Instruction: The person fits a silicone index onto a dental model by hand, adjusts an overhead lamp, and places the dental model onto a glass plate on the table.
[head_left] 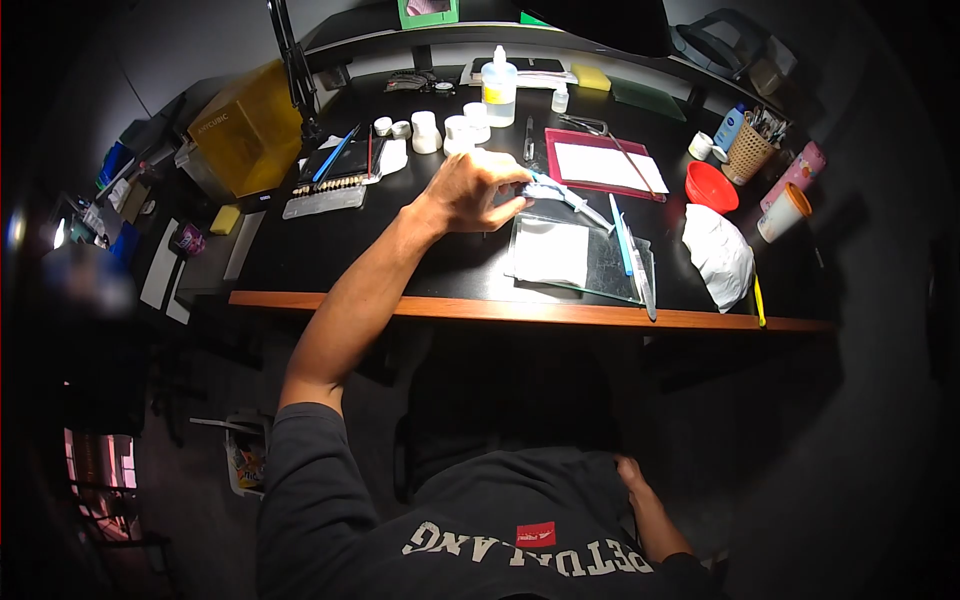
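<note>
My left hand (480, 188) reaches over the desk from the left, its thumb and fingers closed at the near end of a slim white and blue syringe (575, 203). The syringe slants down to the right above a glass slab. On this glass slab (605, 283) lie a white paper pad (552, 252), a blue-handled tool (622, 235) and a metal spatula (641, 275). Of my right arm, only the forearm (655, 520) shows low beside my shirt; the hand itself is hidden.
Behind my left hand stand several white jars (425, 132) and a clear dropper bottle (499, 90). A pink tray (630, 165) holds white paper. To the right are a red bowl (711, 187), a crumpled white bag (717, 255) and a woven cup (750, 150). The wooden desk edge (500, 309) runs in front.
</note>
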